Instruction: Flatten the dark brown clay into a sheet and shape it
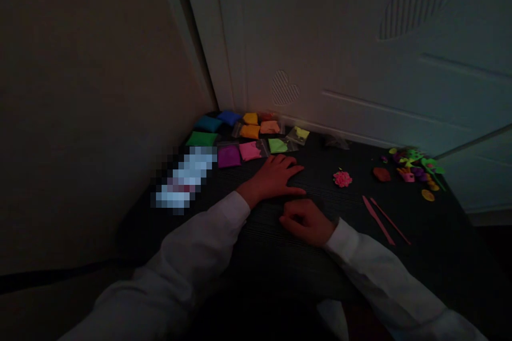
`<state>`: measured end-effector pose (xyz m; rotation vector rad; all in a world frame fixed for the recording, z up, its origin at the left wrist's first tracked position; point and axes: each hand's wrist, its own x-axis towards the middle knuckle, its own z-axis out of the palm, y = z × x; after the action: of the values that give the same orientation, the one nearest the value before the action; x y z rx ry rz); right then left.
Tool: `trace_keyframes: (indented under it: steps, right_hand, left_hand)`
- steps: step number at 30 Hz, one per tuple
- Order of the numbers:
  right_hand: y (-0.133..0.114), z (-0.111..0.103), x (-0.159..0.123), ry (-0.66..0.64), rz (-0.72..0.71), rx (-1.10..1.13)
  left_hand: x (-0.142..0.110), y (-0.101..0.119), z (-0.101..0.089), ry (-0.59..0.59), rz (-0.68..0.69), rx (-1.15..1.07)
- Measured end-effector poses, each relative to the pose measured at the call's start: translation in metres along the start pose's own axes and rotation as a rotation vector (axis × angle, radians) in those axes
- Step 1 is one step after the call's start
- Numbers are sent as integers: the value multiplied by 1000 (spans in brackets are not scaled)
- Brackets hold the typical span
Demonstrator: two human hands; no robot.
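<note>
My left hand (274, 178) lies on the dark table (260, 245), palm down, its fingers spread and holding nothing. Just beyond its fingertips are a bag of light green clay (279, 145) and a bag of pink clay (250, 150). Closer to me, my right hand (307, 221) rests on the tabletop, curled into a loose fist. Nothing shows in the gap by its thumb. A small pink clay flower (342, 178) sits beyond and right of this fist. Further right lie a pink modelling knife (378, 221) and a thin pink stick tool (390, 220).
Bags of purple (229, 156), green (202, 138), blue (229, 117) and orange clay (250, 131) line the back left. A pixelated bright rectangle (186, 178) lies at left. A reddish-brown lump (381, 174) and colourful clay pieces (418, 168) sit at right. A white panel (340, 64) rises behind.
</note>
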<state>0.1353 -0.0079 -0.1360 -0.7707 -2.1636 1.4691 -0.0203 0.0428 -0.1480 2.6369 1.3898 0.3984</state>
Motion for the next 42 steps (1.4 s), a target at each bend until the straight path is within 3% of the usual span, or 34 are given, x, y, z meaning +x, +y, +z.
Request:
trace_keyframes:
  steps: [5, 8, 12, 20, 24, 30, 38, 42]
  right_hand:
    - [1, -16, -6, 235, -15, 515]
    - [6, -24, -8, 252, 31, 660]
    - [13, -25, -9, 109, 100, 501]
    - [6, -26, -12, -16, 39, 262]
    - [5, -25, -14, -10, 32, 282]
    - [8, -20, -18, 129, 46, 647]
    - [8, -21, -18, -3, 21, 377]
    - [7, -21, -19, -12, 41, 371]
  left_hand:
    - [0, 1, 1, -6, -6, 2]
    - [1, 1, 1, -6, 0, 2]
    - [2, 2, -1, -13, -1, 16]
    - [2, 1, -1, -21, -10, 16]
    - [2, 1, -1, -35, -15, 16]
    - [3, 1, 1, -30, -11, 21]
    - [3, 1, 2, -26, -17, 17]
    - [3, 1, 1, -28, -19, 21]
